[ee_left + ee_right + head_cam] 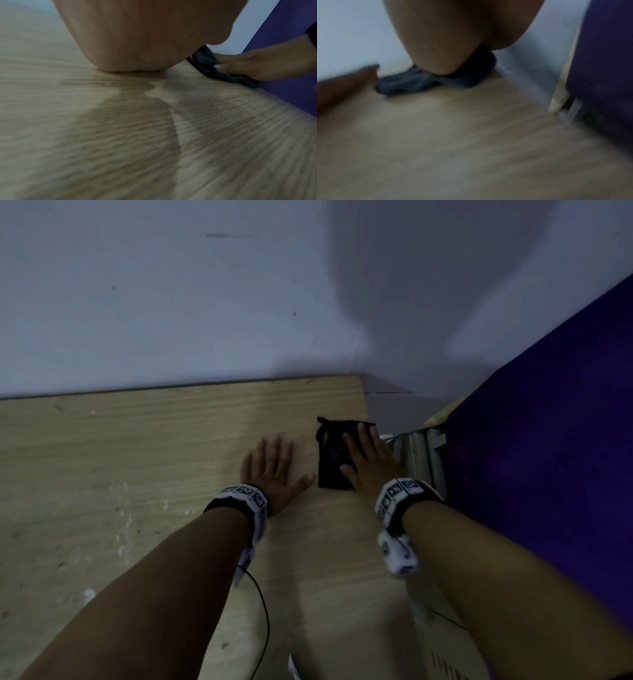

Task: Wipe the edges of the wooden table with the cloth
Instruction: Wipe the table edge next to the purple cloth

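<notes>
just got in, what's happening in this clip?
A person is wiping a wooden table with a dark cloth. The right hand lies flat on the cloth, pressing it down at the table's right edge, near the far corner by the wall. The left hand rests flat on the tabletop just beside the cloth, holding nothing. A purple surface stands to the right of the table.

A plain room: wooden table (137,457) against a bare white wall (171,302).
</notes>
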